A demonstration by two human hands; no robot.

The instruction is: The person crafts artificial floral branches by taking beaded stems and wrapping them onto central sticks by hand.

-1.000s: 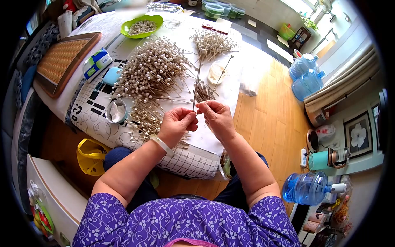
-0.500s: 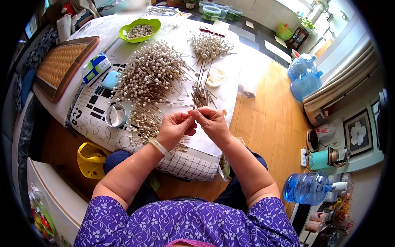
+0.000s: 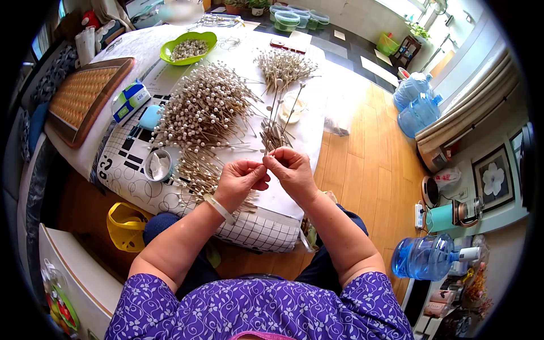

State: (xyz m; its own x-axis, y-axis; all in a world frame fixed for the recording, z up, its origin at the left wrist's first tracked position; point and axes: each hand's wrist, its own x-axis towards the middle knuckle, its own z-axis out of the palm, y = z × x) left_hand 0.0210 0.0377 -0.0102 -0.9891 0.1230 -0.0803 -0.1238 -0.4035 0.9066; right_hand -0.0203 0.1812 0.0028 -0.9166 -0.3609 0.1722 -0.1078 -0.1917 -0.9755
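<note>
My right hand (image 3: 293, 177) pinches the lower end of some thin brown stems (image 3: 274, 118) with small dark buds, which rise away from me. Close beside it, my left hand (image 3: 242, 182) has thumb and forefinger pressed together; whatever lies between them is too small to make out. Short brown stems (image 3: 273, 137) lie just beyond my fingers. To the left spreads a large heap of white-beaded stems (image 3: 207, 105), with smaller pale-tipped stems (image 3: 198, 173) beside my left wrist. Another bundle of beaded stems (image 3: 283, 67) rests farther back.
A green bowl (image 3: 165, 52) of beads, a small tin (image 3: 152, 174) with white material, a blue object (image 3: 150, 117) and a tissue pack (image 3: 131, 102) stand on the covered table (image 3: 309, 119). A yellow bag (image 3: 126, 226) sits left; water bottles (image 3: 422, 259) stand right.
My fingertips have drawn slightly apart. The budded stems at my right hand now stand more spread, one leaning right. The whole view has shifted a little.
</note>
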